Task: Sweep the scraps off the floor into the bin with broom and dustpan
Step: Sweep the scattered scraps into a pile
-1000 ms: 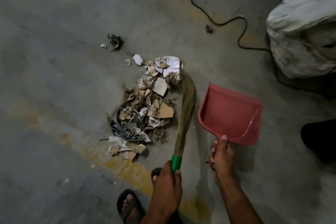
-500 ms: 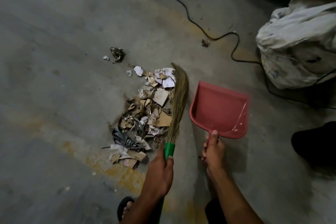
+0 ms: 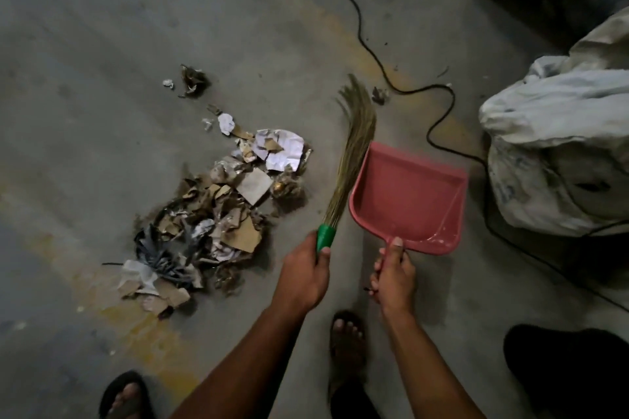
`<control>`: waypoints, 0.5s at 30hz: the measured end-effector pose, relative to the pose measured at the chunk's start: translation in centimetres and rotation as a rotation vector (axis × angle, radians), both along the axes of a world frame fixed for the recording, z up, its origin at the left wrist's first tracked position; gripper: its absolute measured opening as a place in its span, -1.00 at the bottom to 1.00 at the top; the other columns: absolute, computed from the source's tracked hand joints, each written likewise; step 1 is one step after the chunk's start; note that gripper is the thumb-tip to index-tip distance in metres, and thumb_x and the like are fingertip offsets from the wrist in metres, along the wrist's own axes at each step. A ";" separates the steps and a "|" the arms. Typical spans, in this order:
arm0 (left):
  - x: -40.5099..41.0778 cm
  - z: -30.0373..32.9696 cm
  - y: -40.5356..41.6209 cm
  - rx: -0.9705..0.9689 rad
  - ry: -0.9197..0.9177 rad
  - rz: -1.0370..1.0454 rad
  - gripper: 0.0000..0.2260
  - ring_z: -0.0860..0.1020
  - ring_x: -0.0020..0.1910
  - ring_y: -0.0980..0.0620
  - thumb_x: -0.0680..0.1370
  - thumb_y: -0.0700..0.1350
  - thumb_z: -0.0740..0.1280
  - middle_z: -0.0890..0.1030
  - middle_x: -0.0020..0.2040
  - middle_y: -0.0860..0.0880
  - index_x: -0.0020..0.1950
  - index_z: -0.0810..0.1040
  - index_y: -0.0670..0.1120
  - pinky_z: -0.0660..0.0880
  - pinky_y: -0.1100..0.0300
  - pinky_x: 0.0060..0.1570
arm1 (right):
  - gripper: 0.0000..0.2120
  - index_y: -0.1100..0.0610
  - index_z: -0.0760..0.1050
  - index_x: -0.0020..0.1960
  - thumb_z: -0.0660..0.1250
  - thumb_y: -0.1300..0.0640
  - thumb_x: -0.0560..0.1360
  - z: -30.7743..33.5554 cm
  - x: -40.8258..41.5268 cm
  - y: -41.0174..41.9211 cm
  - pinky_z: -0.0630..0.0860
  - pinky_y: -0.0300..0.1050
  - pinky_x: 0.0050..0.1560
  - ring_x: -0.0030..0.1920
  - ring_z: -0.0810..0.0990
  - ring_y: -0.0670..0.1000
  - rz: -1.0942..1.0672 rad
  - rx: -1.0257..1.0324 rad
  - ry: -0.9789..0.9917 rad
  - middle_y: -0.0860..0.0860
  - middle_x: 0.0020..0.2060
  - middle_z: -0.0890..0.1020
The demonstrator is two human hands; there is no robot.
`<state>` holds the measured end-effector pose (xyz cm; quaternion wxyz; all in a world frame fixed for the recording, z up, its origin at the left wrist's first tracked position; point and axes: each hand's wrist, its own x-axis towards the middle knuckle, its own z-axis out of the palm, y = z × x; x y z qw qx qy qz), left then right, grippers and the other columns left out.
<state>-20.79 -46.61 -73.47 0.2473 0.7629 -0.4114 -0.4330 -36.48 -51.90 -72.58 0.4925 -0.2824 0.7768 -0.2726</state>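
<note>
Left grip (image 3: 304, 274) closed round broom (image 3: 350, 160) green collar, right grip (image 3: 394, 274) closed round dustpan (image 3: 408, 197) handle, scraps (image 3: 218, 214) piled left of both on floor (image 3: 102, 44)

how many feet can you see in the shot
2. One sandalled foot sits at the bottom left edge; the other foot is between the two forearms, below the pink dustpan. Neither is fully lit.

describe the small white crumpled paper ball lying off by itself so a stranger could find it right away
Start at the big scrap pile left of the pink dustpan and look past its far end. There a white paper ball lies on bare floor beside a dark wad, farther out than any other white scrap.
</note>
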 end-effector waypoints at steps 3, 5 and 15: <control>-3.9 -2.4 -8.0 0.000 0.000 0.006 -0.60 0.64 0.16 -0.26 0.70 0.00 0.27 0.69 0.20 -0.20 0.54 0.46 -0.04 0.53 0.01 0.09 | -0.55 0.05 0.47 -0.14 0.11 -0.24 0.71 -0.4 -4.0 -3.8 0.31 -0.23 -0.55 -0.56 0.36 -0.02 0.017 -0.028 0.003 0.00 -0.43 0.46; -5.6 -4.1 -13.2 0.029 0.000 -0.006 -0.59 0.61 0.23 -0.34 0.69 -0.03 0.29 0.68 0.24 -0.27 0.55 0.46 -0.06 0.53 -0.06 0.19 | -0.55 0.06 0.48 -0.13 0.11 -0.24 0.71 -1.2 -6.3 -5.9 0.32 -0.23 -0.56 -0.57 0.37 -0.03 0.031 -0.038 0.022 -0.01 -0.44 0.47; -7.1 -8.5 -16.2 0.349 0.022 0.120 -0.66 0.68 0.06 -0.31 0.70 0.01 0.25 0.65 0.20 -0.28 0.40 0.52 -0.14 0.67 -0.08 0.08 | -0.57 0.11 0.49 -0.07 0.12 -0.20 0.72 -4.7 -10.4 -8.0 0.27 -0.26 -0.59 -0.59 0.34 -0.05 0.074 -0.006 0.001 0.00 -0.42 0.46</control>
